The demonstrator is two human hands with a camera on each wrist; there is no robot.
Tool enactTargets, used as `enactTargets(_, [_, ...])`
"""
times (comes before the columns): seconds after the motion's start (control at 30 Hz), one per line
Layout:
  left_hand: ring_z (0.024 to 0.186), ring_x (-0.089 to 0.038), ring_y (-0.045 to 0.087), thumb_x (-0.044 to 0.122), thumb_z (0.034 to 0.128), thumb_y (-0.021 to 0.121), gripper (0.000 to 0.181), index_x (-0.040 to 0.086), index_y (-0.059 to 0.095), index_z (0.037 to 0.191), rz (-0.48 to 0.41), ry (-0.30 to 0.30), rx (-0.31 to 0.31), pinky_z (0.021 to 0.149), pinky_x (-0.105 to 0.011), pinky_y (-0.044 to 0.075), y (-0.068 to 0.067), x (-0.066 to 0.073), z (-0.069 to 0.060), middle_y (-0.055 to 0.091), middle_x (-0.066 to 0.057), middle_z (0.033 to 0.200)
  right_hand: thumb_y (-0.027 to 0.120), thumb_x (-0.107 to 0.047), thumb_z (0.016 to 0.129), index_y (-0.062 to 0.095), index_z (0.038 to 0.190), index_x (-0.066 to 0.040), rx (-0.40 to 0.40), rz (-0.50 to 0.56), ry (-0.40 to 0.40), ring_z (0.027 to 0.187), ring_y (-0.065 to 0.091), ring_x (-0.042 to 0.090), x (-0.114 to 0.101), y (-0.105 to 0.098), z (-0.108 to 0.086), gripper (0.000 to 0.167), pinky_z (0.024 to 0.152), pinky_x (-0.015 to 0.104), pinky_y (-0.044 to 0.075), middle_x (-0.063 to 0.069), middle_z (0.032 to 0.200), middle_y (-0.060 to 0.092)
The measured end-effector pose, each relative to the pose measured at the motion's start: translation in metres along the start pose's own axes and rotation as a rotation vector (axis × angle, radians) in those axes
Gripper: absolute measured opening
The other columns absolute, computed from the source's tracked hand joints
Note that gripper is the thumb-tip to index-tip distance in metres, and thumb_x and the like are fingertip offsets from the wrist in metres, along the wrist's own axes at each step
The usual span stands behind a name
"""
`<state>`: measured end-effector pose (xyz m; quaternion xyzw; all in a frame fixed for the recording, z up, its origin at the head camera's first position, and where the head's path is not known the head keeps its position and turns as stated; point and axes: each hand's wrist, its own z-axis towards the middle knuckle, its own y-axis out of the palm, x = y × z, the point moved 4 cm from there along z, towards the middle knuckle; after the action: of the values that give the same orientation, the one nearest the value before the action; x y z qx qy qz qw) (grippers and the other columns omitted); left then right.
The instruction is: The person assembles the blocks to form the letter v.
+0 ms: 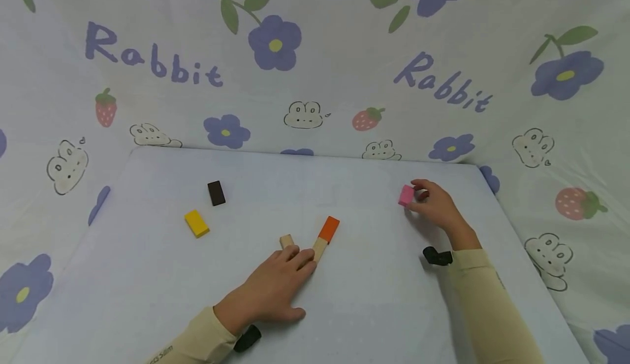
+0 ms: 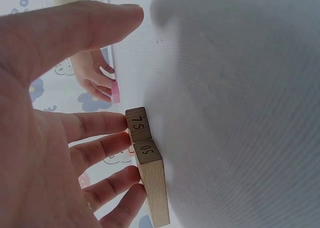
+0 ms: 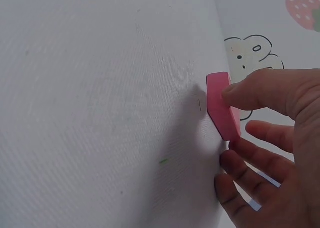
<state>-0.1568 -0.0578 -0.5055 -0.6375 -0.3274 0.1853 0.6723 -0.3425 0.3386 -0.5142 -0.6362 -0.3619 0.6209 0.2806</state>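
We find the right hand gripping the pink block between thumb and a curled finger, at the far right of the white tabletop. We cannot tell whether the block is clear of the surface or resting on it.

The left hand lies palm down, its fingers relaxed and nearly straight, holding nothing. Its fingertips touch two wooden blocks that stand side by side: the right block and the left block. At the far end of the right one shows an orange piece; we cannot establish whether it is separate or a painted part.

Farther out, to the left, we record the yellow block and, beyond it, the dark block, apart from each other and from both hands.

In our judgement, the step in hand is handling the pink block on the right while the left fingers align or steady the wooden pair. The next move calls for a firm pinch on the pink block and light left fingertips, so the pair is not knocked askew.

Markings: "75" on the right wooden block, "50" on the left. The patterned cloth reads "Rabbit" twice. Lettering on the left sleeve appears to end in "Slim"; that on the right sleeve is illegible.
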Motion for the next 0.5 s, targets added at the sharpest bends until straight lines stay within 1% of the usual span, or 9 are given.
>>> enactTargets(0.23, [0.139, -0.028, 0.043, 0.045, 0.0888, 0.083, 0.079, 0.009, 0.057, 0.154, -0.005, -0.001, 0.005, 0.114, -0.047, 0.043, 0.0002, 0.0006, -0.0009, 0.048, -0.007, 0.159, 0.075, -0.015, 0.098, 0.050, 0.156, 0.001, 0.001, -0.002, 0.018, 0.122, 0.053, 0.041, 0.0001, 0.0018, 0.0023, 0.066, 0.097, 0.055, 0.049, 0.025, 0.142, 0.058])
enactTargets(0.4, [0.139, -0.028, 0.043, 0.045, 0.0889, 0.083, 0.078, 0.009, 0.057, 0.154, -0.008, -0.005, 0.004, 0.115, -0.047, 0.042, 0.0003, 0.0004, -0.0006, 0.048, -0.007, 0.159, 0.075, -0.019, 0.098, 0.053, 0.154, 0.001, 0.001, -0.002, 0.052, 0.121, 0.053, 0.042, 0.0001, 0.0029, 0.0018, 0.063, 0.100, 0.057, 0.049, 0.026, 0.138, 0.058])
enactTargets(0.5, [0.140, -0.028, 0.043, 0.045, 0.0886, 0.083, 0.079, 0.009, 0.057, 0.154, -0.005, -0.008, 0.001, 0.115, -0.047, 0.042, 0.0001, 0.0004, -0.0011, 0.048, -0.007, 0.159, 0.076, -0.023, 0.098, 0.053, 0.153, 0.001, 0.005, 0.004, 0.058, 0.120, 0.053, 0.042, 0.0010, 0.0043, 0.0012, 0.064, 0.101, 0.058, 0.048, 0.026, 0.135, 0.057])
